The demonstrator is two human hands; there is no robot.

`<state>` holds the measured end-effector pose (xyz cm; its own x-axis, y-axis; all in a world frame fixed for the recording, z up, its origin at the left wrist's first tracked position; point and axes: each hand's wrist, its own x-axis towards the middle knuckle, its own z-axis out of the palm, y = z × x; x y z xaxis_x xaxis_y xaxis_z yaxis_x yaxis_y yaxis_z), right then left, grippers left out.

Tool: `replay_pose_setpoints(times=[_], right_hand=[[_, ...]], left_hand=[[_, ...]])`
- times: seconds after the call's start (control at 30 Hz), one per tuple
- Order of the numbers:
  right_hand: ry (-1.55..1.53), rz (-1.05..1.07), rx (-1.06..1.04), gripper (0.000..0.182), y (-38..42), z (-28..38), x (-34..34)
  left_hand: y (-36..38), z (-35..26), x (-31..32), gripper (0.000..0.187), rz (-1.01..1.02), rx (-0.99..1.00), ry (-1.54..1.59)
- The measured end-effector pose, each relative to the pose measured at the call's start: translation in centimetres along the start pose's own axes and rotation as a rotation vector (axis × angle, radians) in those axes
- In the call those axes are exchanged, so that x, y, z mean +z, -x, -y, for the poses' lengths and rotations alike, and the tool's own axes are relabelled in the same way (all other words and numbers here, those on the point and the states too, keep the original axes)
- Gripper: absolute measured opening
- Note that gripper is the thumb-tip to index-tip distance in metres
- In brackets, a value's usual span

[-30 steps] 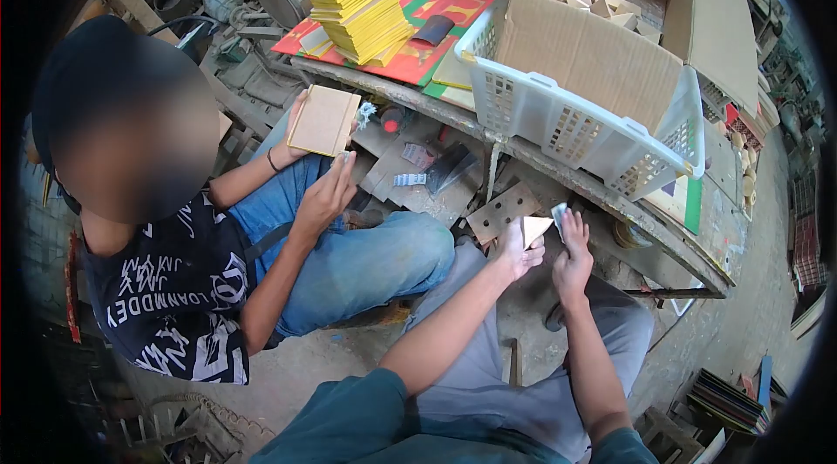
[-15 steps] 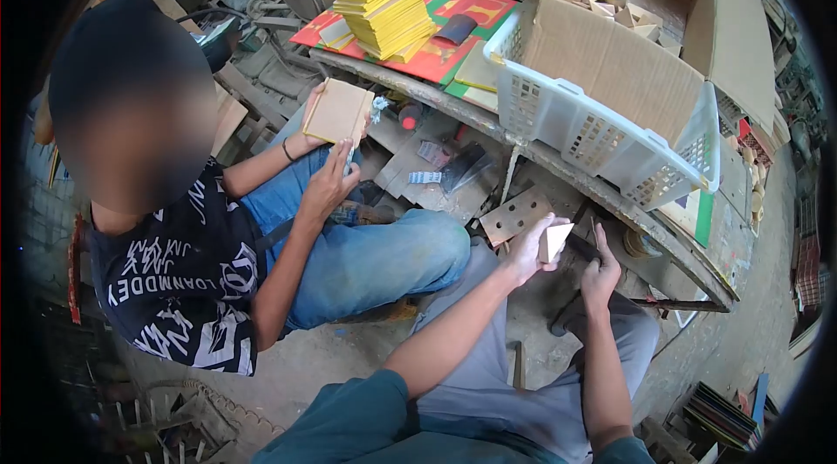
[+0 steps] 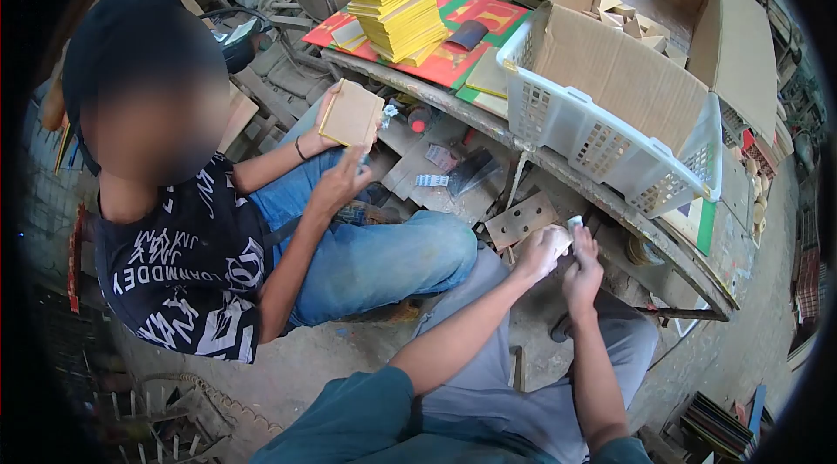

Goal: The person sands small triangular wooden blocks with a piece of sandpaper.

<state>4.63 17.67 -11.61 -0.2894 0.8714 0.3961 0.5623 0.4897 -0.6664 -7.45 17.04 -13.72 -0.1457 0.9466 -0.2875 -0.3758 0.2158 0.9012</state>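
Observation:
My left hand (image 3: 542,253) is closed around a small pale wooden piece (image 3: 562,243), mostly hidden by the fingers. Close beside it on the right, my right hand (image 3: 582,274) has its fingers bent, with a small light-coloured item (image 3: 574,222) at the fingertips, too small to name. Both hands are above my lap, near the low table's edge. A thin wooden board with several dark holes (image 3: 523,220) lies just beyond them.
A co-worker (image 3: 174,264) sits at the left, holding a flat wooden panel (image 3: 351,113). On the table (image 3: 418,86) are stacked yellow blocks (image 3: 397,15) and a white basket (image 3: 575,128) around a cardboard box (image 3: 623,72) of wooden pieces.
My right hand has moved left, up against my left hand. The wooden piece in my left hand has turned and shows less. The co-worker's panel has shifted slightly right in view.

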Motion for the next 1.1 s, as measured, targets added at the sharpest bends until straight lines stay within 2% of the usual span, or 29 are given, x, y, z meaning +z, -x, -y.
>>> replay_pose_setpoints(times=[0.03,0.1,0.17,0.2,0.23,0.27,0.3,0.37,0.43,0.5,0.57,0.6,0.63,0.7,0.77,0.83,0.9,0.93,1.0,1.03,1.1], right_hand=[[0.046,0.004,0.073,0.063,-0.6,-1.1,-0.2],[-0.006,-0.080,0.120,0.065,-0.4,-1.3,-0.4],[-0.129,-0.111,-0.061,0.066,-0.2,0.7,-0.9],[-0.139,-0.022,-0.109,0.065,0.3,2.0,-1.0],[-0.098,0.031,-0.157,0.062,0.8,2.5,-0.5],[-0.056,-0.024,-0.110,0.062,0.8,1.9,-0.1],[-0.012,-0.084,-0.064,0.062,0.4,1.2,0.2],[-0.015,-0.070,0.170,0.062,-0.5,-1.8,-0.2],[-0.001,-0.107,0.137,0.064,-0.8,-1.9,-1.2],[-0.100,-0.146,0.129,0.065,-0.5,-0.8,-1.1],[-0.260,-0.151,0.126,0.064,0.3,1.3,-0.7],[-0.389,-0.111,0.109,0.061,0.7,1.8,0.0],[-0.323,-0.085,0.141,0.061,1.1,2.9,0.3],[-0.356,-0.100,0.247,0.062,1.2,4.1,1.0],[-0.324,-0.079,0.232,0.062,1.2,3.6,1.1],[-0.288,-0.060,0.210,0.061,1.0,3.4,1.2],[-0.198,-0.094,0.085,0.062,1.0,3.3,1.1],[-0.194,-0.095,0.084,0.062,1.0,2.9,1.0],[-0.182,0.001,0.235,0.063,1.2,1.6,1.0],[-0.181,0.000,0.235,0.063,1.2,0.9,0.8],[-0.100,0.014,0.455,0.064,0.9,0.5,0.3]], left_hand=[[0.5,-1.3,0.2,0.037,0.026,0.055,0.129],[-0.4,-0.6,0.0,0.036,0.029,0.105,0.135],[-1.1,0.1,-0.2,0.039,-0.081,0.017,-0.237],[-1.7,1.6,-0.2,0.037,-0.101,0.086,-0.269],[-2.4,2.2,0.5,0.031,-0.097,0.553,-0.197],[-2.4,2.9,0.1,0.030,0.037,0.304,0.011],[-0.9,0.8,-0.1,0.030,0.173,0.053,0.216],[1.1,-2.7,0.0,0.031,0.221,0.018,0.355],[0.8,-2.0,0.5,0.029,0.159,0.013,0.438],[-1.1,0.6,0.4,0.026,0.048,-0.040,0.398],[-0.4,0.0,1.4,0.024,0.002,-0.089,0.350],[-0.3,0.2,2.2,0.024,-0.054,-0.021,0.398],[-0.1,0.2,2.8,0.024,-0.113,0.047,0.441],[0.0,0.6,3.1,0.029,-0.134,0.018,0.368],[-0.4,1.1,3.5,0.036,-0.241,0.061,0.274],[-0.6,1.1,3.2,0.035,-0.208,0.078,0.259],[-1.0,1.1,2.9,0.024,-0.112,-0.017,0.512],[-1.1,1.1,2.7,0.024,-0.109,-0.017,0.515],[-1.2,1.1,2.0,0.017,-0.114,0.020,0.658],[-1.4,1.0,1.6,0.017,-0.112,0.019,0.658],[-1.7,0.9,0.8,0.017,-0.092,0.046,0.854]])
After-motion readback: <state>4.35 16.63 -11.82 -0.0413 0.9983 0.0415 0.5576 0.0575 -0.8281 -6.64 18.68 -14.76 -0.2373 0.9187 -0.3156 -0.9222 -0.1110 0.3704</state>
